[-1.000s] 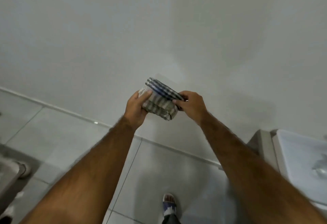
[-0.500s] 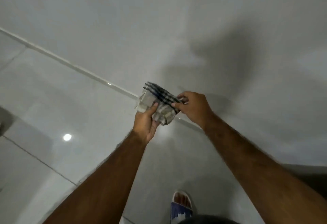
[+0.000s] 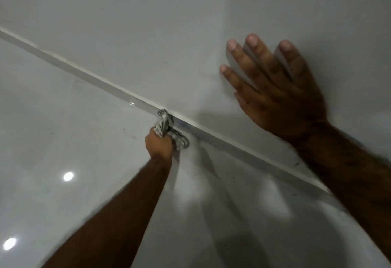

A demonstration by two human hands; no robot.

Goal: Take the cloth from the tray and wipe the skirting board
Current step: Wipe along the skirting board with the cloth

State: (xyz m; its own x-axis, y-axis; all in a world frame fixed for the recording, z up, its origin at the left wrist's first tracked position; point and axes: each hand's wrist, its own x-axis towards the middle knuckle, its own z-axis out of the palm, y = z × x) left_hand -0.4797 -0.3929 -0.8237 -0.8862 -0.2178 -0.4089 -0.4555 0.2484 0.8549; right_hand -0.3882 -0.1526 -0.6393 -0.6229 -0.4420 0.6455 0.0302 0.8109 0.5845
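A grey checked cloth (image 3: pixel 169 130) is bunched in my left hand (image 3: pixel 159 143), down at floor level. The cloth presses against the pale skirting board (image 3: pixel 95 79), which runs as a narrow strip from the upper left to the lower right between floor and wall. My right hand (image 3: pixel 275 89) lies flat on the white wall (image 3: pixel 169 24) above the skirting board, fingers spread, holding nothing. The tray is out of view.
Glossy light grey floor tiles (image 3: pixel 63 140) fill the lower left, with two bright reflections of ceiling lights. My shadow falls across the floor to the right of my left arm. The wall shows a few small dark specks.
My right hand let go of the cloth and went flat onto the wall. My left hand dropped with the cloth to the skirting board. The view has moved much closer to the floor.
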